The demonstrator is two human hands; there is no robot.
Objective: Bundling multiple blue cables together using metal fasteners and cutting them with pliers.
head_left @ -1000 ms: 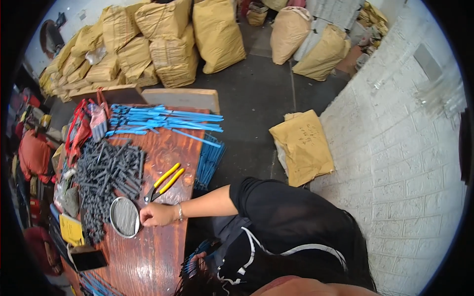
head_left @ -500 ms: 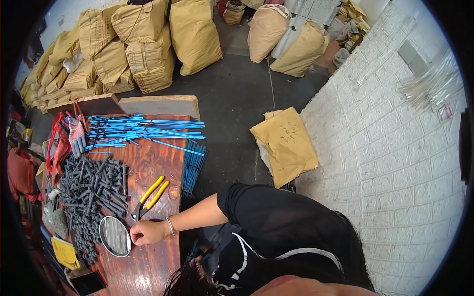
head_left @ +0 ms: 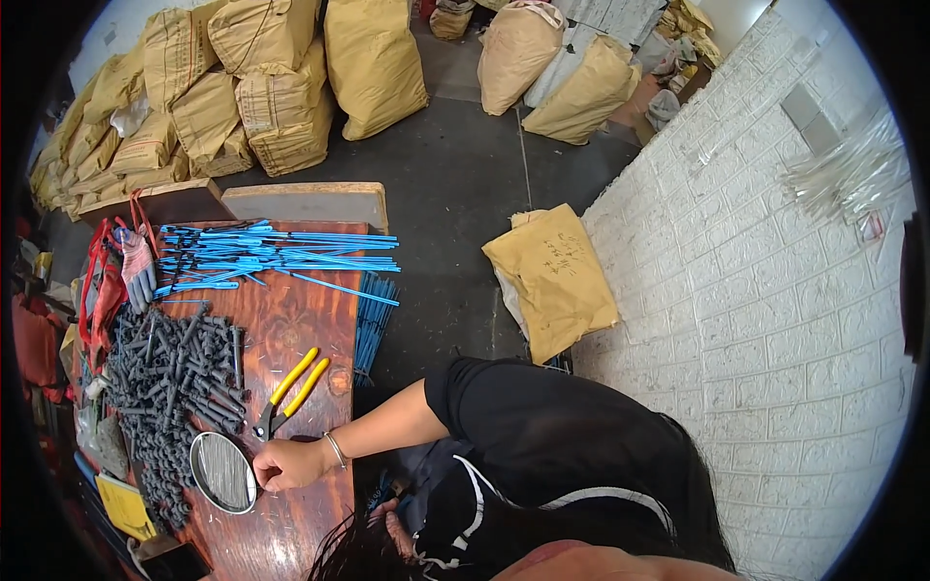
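Note:
My right hand (head_left: 291,464) rests on the wooden table with its fingers curled together at the edge of a round, metal-rimmed dish (head_left: 201,492). Thin silvery pins (head_left: 227,470) fill the dish. Whatever the fingertips pinch, if anything, is too small to make out. Just beyond the hand lie pliers with yellow handles (head_left: 294,392), their jaws pointing toward it. Low by my lap, my left hand (head_left: 391,526) is partly covered by hair; its fingers look bent, and what they hold is hidden. A big heap of dark grey plastic parts (head_left: 174,378) lies past the dish.
Blue rods with black ends (head_left: 281,254) lie across the table's far end; more blue rods (head_left: 375,324) stand beside its edge. A glove (head_left: 138,266) hangs at the left. Yellow sacks (head_left: 376,68) line the back, and a folded sack (head_left: 554,281) lies near the white wall (head_left: 775,320).
The view has shifted slightly, moving the table and sacks a little left and the sacks upward. My right hand stays beside the dish. More of my left hand's fingers show by the lap.

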